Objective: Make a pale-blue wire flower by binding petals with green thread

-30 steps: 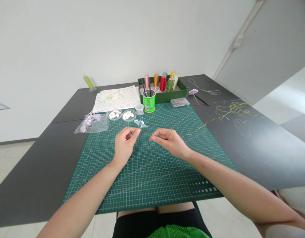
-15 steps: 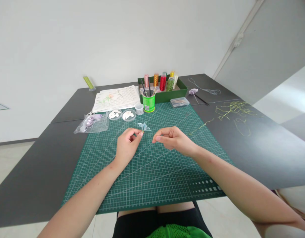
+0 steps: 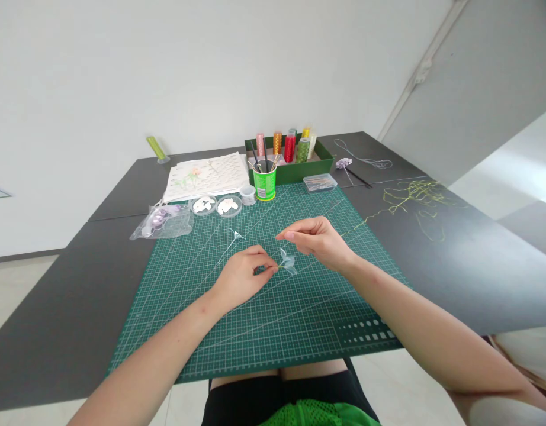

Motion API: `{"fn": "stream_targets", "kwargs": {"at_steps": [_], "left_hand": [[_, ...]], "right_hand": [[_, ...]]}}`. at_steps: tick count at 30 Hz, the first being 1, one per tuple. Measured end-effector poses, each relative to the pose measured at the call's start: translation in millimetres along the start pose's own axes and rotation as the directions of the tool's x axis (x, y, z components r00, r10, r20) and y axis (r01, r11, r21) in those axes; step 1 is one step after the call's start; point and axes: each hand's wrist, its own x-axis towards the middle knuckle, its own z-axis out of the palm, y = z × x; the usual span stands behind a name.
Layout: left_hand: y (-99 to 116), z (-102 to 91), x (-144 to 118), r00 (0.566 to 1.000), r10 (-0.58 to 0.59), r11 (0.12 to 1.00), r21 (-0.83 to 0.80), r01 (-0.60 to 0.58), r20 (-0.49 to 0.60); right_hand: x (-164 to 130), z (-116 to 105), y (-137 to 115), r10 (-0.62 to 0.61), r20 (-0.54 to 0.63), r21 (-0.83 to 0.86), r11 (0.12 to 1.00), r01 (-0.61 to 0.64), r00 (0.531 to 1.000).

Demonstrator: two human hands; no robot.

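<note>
My left hand point(image 3: 249, 275) is closed in a pinch on the thin stem of a pale blue, sheer-petaled artificial flower point(image 3: 288, 261), its petals turned to the right. Just above and to the right of the flower, my right hand point(image 3: 317, 239) has thumb and fingertips pressed together; what lies in that pinch is too fine to make out. A light green thread point(image 3: 362, 223) runs from behind my right hand to a loose tangle on the table. Beyond my left hand, a small pale blue flower piece point(image 3: 236, 236) with a thin wire lies on the green cutting mat point(image 3: 255, 331).
A green can point(image 3: 265, 184) of brushes and sticks stands behind the mat, before a green box point(image 3: 299, 173) with thread spools. Two dishes of white pieces point(image 3: 229, 206), a plastic bag point(image 3: 164, 221), paper sheets point(image 3: 206, 177) and a clear case point(image 3: 320, 182) are around.
My left hand has moved right and nearer to me with the flower, now turned rightward. The small piece on the mat has come into view. My right hand has risen slightly.
</note>
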Motion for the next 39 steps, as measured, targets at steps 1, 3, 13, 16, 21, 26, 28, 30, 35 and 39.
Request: {"fn": "stream_targets", "kwargs": {"at_steps": [1, 3, 13, 16, 21, 26, 28, 30, 35, 39], "left_hand": [[1, 0.2, -1, 1.0, 0.013, 1.0, 0.004, -0.013, 0.012], [3, 0.0, -2, 0.999, 0.039, 0.999, 0.013, -0.04, 0.036], [9, -3.1, -6, 0.995, 0.079, 0.997, 0.013, -0.08, 0.059], [10, -4.4, -7, 0.995, 0.089, 0.996, -0.009, -0.088, 0.043], [10, -8.6, -7, 0.992, 0.11, 0.994, -0.01, -0.111, -0.061], [11, -12.9, -7, 0.979, 0.11, 0.994, 0.013, -0.109, -0.174], [11, -13.5, -7, 0.972, 0.107, 0.994, 0.016, -0.106, -0.209], [11, -14.1, -7, 0.963, 0.11, 0.994, 0.018, -0.109, -0.247], [9, -16.8, -5, 0.942, 0.11, 0.994, 0.035, -0.105, -0.316], [6, -17.9, -4, 0.93, 0.103, 0.994, 0.061, -0.087, -0.352]], "right_hand": [[1, 0, 1, 0.003, -0.014, -0.013, 1.0, -0.003, 1.0], [3, -1, 2, 0.013, -0.038, -0.043, 0.999, -0.015, 0.999], [11, -4, 14, 0.085, -0.109, -0.118, 0.988, -0.098, 0.99], [14, -7, 19, 0.106, -0.096, -0.141, 0.983, -0.119, 0.99], [19, -11, 27, 0.096, -0.071, -0.231, 0.967, -0.11, 0.993], [22, -12, 32, 0.109, -0.024, -0.284, 0.952, -0.112, 0.994], [23, -12, 34, 0.116, -0.004, -0.278, 0.954, -0.113, 0.993], [24, -13, 36, 0.114, 0.01, -0.281, 0.954, -0.107, 0.993], [25, -16, 39, 0.117, 0.023, -0.383, 0.918, -0.1, 0.993], [26, -17, 40, 0.133, 0.038, -0.459, 0.883, -0.101, 0.99]]}}
